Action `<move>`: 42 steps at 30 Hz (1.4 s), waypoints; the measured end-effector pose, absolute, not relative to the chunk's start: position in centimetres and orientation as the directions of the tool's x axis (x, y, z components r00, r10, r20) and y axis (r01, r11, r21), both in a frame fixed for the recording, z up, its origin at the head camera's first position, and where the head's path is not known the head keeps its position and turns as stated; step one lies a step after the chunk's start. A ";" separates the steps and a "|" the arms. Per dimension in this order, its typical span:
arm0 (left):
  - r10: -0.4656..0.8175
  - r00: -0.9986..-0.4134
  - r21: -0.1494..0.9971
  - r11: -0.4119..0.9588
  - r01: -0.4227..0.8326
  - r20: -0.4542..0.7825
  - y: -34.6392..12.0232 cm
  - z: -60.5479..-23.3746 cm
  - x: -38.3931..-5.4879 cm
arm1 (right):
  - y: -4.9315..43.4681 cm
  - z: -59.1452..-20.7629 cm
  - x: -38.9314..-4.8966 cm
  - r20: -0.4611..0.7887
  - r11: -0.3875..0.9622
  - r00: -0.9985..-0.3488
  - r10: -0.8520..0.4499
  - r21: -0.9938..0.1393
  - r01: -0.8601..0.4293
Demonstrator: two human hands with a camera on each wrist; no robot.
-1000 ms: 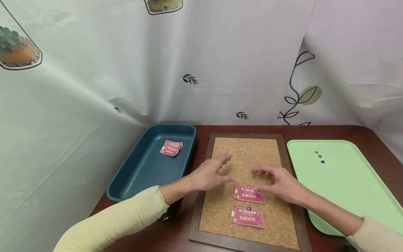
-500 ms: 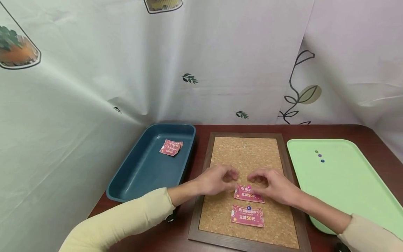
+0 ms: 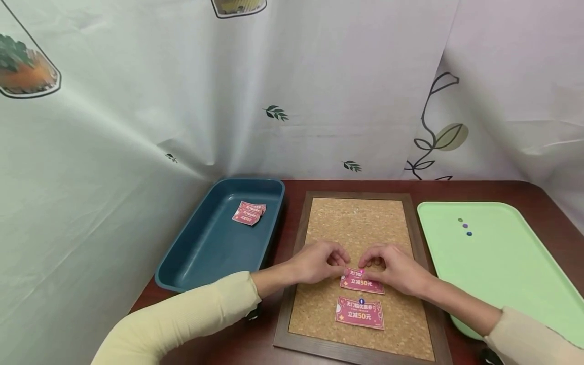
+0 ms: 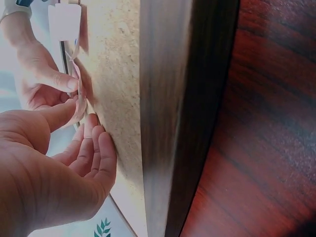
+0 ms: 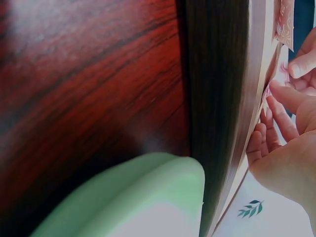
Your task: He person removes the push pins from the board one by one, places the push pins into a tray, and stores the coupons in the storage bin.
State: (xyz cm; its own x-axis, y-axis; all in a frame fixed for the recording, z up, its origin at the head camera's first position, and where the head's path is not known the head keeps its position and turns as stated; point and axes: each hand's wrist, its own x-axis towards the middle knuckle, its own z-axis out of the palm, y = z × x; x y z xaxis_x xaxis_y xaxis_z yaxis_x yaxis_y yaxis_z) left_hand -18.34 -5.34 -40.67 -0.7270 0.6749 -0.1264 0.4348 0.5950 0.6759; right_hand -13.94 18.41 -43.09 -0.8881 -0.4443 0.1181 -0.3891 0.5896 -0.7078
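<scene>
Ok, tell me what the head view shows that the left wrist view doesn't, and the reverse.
Only the head view: the blue tray with its coupons, and three pins on the green tray.
Only the left wrist view: a side-on look at the held coupon, curving off the board.
Both: that coupon, the board, the left hand, the right hand and the table.

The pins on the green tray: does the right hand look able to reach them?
Probably yes: the pins lie uncovered on the tray, with nothing tall between them and the right hand, though it should first leave the coupon it touches.
</scene>
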 end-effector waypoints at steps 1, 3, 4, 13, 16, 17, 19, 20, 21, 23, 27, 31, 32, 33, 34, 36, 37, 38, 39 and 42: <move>0.675 -0.727 0.674 0.596 0.437 -0.126 -5.3 -40.7 -18.4 | 18.4 -43.1 -14.0 0.120 0.591 -0.888 -0.443 -0.707 -0.390; 0.675 -0.727 0.671 0.598 0.438 -0.126 -5.3 -40.9 -18.4 | 18.4 -43.1 -14.0 0.124 0.592 -0.889 -0.440 -0.705 -0.391; 0.674 -0.728 0.669 0.600 0.439 -0.126 -5.3 -40.9 -18.5 | 18.3 -43.1 -14.0 0.126 0.592 -0.890 -0.438 -0.705 -0.391; 0.678 -0.725 0.667 0.596 0.447 -0.120 -5.2 -41.3 -18.6 | 18.1 -43.1 -14.1 0.117 0.610 -0.902 -0.416 -0.699 -0.373; 0.681 -0.723 0.660 0.597 0.456 -0.116 -5.2 -41.3 -18.6 | 18.0 -43.0 -14.1 0.110 0.612 -0.903 -0.415 -0.701 -0.366; 0.682 -0.722 0.658 0.597 0.459 -0.114 -5.2 -41.3 -18.6 | 18.0 -43.0 -14.1 0.107 0.611 -0.903 -0.416 -0.703 -0.364; 0.682 -0.722 0.656 0.598 0.461 -0.114 -5.2 -41.3 -18.5 | 17.9 -43.0 -14.1 0.095 0.612 -0.905 -0.415 -0.707 -0.355; 0.683 -0.722 0.654 0.599 0.463 -0.114 -5.2 -41.3 -18.5 | 17.9 -43.0 -14.1 0.089 0.612 -0.905 -0.415 -0.709 -0.350; 0.682 -0.722 0.654 0.599 0.463 -0.114 -5.2 -41.4 -18.5 | 17.8 -42.9 -14.1 0.084 0.612 -0.906 -0.415 -0.711 -0.347; 0.680 -0.724 0.654 0.600 0.460 -0.115 -5.2 -41.4 -18.5 | 17.8 -42.9 -14.1 0.079 0.610 -0.906 -0.417 -0.714 -0.343; 0.676 -0.727 0.654 0.603 0.456 -0.116 -5.2 -41.5 -18.5 | 17.7 -42.9 -14.2 0.076 0.607 -0.906 -0.417 -0.718 -0.340; 0.674 -0.729 0.653 0.607 0.453 -0.120 -5.2 -41.5 -18.5 | 17.8 -42.9 -14.2 0.070 0.608 -0.907 -0.415 -0.720 -0.334; 0.673 -0.730 0.654 0.607 0.451 -0.122 -5.2 -41.5 -18.5 | 17.8 -42.9 -14.2 0.066 0.609 -0.908 -0.413 -0.721 -0.329; 0.672 -0.730 0.655 0.608 0.449 -0.123 -5.2 -41.5 -18.5 | 17.8 -42.9 -14.2 0.065 0.609 -0.907 -0.416 -0.721 -0.331; 0.672 -0.730 0.654 0.608 0.450 -0.123 -5.2 -41.5 -18.5 | 17.8 -42.9 -14.2 0.062 0.609 -0.908 -0.415 -0.723 -0.328; 0.672 -0.730 0.654 0.608 0.449 -0.123 -5.2 -41.5 -18.5 | 17.8 -42.9 -14.3 0.054 0.609 -0.908 -0.415 -0.726 -0.321; 0.673 -0.729 0.654 0.608 0.451 -0.122 -5.2 -41.5 -18.4 | 17.8 -42.8 -14.3 0.052 0.610 -0.908 -0.415 -0.725 -0.320; 0.674 -0.729 0.653 0.607 0.453 -0.121 -5.2 -41.4 -18.4 | 17.8 -42.8 -14.3 0.048 0.612 -0.910 -0.413 -0.725 -0.316; 0.674 -0.729 0.652 0.607 0.454 -0.120 -5.2 -41.4 -18.4 | 17.8 -42.8 -14.3 0.047 0.613 -0.909 -0.414 -0.724 -0.317; 0.676 -0.727 0.651 0.606 0.457 -0.119 -5.3 -41.4 -18.4 | 17.8 -42.9 -14.4 0.048 0.615 -0.909 -0.415 -0.721 -0.319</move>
State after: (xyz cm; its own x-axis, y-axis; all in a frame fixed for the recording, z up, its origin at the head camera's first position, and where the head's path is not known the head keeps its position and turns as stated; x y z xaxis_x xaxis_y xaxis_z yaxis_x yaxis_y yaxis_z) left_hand -18.44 -5.25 -41.45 -0.7273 0.6759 -0.1188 0.4572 0.6064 0.6506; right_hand -14.36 17.81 -42.87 -0.9085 -0.4151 0.0483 -0.3192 0.6147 -0.7213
